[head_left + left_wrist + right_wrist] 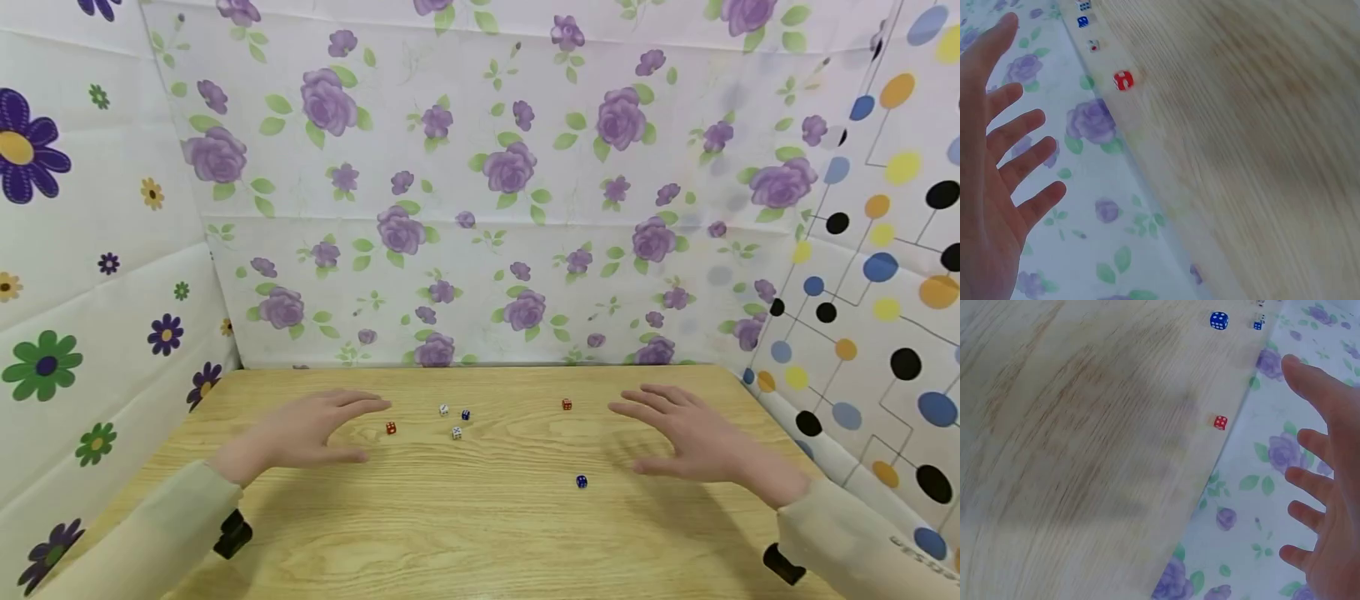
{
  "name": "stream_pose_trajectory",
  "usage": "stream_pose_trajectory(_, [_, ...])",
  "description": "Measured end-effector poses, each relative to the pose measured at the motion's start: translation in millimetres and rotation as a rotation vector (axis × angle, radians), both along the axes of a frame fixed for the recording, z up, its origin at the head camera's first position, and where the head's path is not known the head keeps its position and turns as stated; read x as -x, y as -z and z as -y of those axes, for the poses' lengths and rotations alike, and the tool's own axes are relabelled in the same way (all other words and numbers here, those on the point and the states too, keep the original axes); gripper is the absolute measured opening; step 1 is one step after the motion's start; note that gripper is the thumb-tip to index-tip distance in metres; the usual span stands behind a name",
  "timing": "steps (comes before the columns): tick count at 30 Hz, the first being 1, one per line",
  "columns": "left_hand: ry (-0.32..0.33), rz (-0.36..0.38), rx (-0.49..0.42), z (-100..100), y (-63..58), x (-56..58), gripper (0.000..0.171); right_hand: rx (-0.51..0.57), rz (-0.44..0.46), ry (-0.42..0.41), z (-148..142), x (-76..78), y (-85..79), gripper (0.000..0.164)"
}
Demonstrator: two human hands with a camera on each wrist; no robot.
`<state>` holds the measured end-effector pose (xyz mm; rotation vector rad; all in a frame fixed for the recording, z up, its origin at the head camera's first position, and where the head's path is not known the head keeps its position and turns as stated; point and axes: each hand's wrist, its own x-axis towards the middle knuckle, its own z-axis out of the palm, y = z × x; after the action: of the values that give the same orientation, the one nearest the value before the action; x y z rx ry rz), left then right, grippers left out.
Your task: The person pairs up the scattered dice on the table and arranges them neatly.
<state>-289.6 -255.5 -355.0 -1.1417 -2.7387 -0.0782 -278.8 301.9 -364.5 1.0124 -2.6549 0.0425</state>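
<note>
Several small dice lie scattered on the wooden table [480,533]. My left hand [315,429] hovers palm down with straight, spread fingers and holds nothing. A red die [391,427] lies just right of its fingertips. Two white dice [444,409] [457,432] and a blue die [466,414] sit in the middle. My right hand [690,433] is likewise flat and empty. A second red die [567,404] lies left of its fingertips, and a blue die [581,481] lies nearer me. The left wrist view shows the spread left hand [1004,169] and the red die [1124,80]. The right wrist view shows the right hand [1325,506] and a red die [1220,422].
Floral sheets wall the table at the back [480,208] and left [90,275], and a dotted sheet [877,292] closes the right. Black wrist mounts [232,533] show on both beige sleeves. The near half of the table holds only the blue die.
</note>
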Motion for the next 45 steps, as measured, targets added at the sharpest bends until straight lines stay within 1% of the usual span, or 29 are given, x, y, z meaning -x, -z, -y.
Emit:
stream_pose_trajectory(6, [0.036,-0.044,-0.100,-21.2,13.8,3.6,0.061,0.026,0.006,0.000,10.4,3.6,7.6,0.075])
stream_pose_trajectory(9, [0.026,-0.045,-0.133,-30.4,20.9,6.0,0.058,0.043,0.013,0.008,16.3,3.8,11.0,0.072])
stream_pose_trajectory(13, [0.010,-0.017,-0.191,-43.4,29.3,10.9,0.055,0.077,0.021,0.012,24.1,3.1,14.8,0.069])
stream_pose_trajectory(17, [0.033,0.032,-0.242,-56.9,37.1,17.3,0.052,0.106,0.030,-0.013,30.8,1.5,18.8,0.066])
stream_pose_trajectory(19, [0.042,0.044,-0.252,-63.0,40.2,19.9,0.051,0.114,0.036,-0.023,33.5,0.6,20.6,0.065])
stream_pose_trajectory(24, [0.006,0.071,-0.279,-74.8,46.6,25.6,0.048,0.134,0.043,-0.021,37.1,0.5,24.2,0.066])
stream_pose_trajectory(28, [-0.036,0.138,-0.296,-81.0,50.0,30.3,0.045,0.139,0.038,-0.018,37.9,2.8,25.0,0.068])
stream_pose_trajectory(32, [-0.030,0.192,-0.340,-88.1,54.6,36.6,0.040,0.148,0.033,-0.024,39.0,4.6,24.3,0.068])
stream_pose_trajectory(35, [-0.022,0.216,-0.379,-95.0,60.4,41.9,0.035,0.154,0.045,-0.023,39.6,5.4,24.3,0.069])
stream_pose_trajectory(37, [-0.045,0.248,-0.403,-100.4,64.3,44.2,0.033,0.153,0.055,-0.020,40.4,6.0,24.9,0.068])
stream_pose_trajectory(39, [-0.076,0.263,-0.415,-106.0,68.4,46.9,0.031,0.155,0.056,-0.024,41.4,6.6,25.8,0.068])
stream_pose_trajectory(41, [-0.116,0.293,-0.440,-111.6,70.5,48.3,0.030,0.159,0.055,-0.029,42.8,6.9,26.2,0.067])
stream_pose_trajectory(45, [-0.165,0.338,-0.492,-119.2,73.1,51.6,0.026,0.164,0.066,-0.026,45.5,7.1,26.4,0.065])
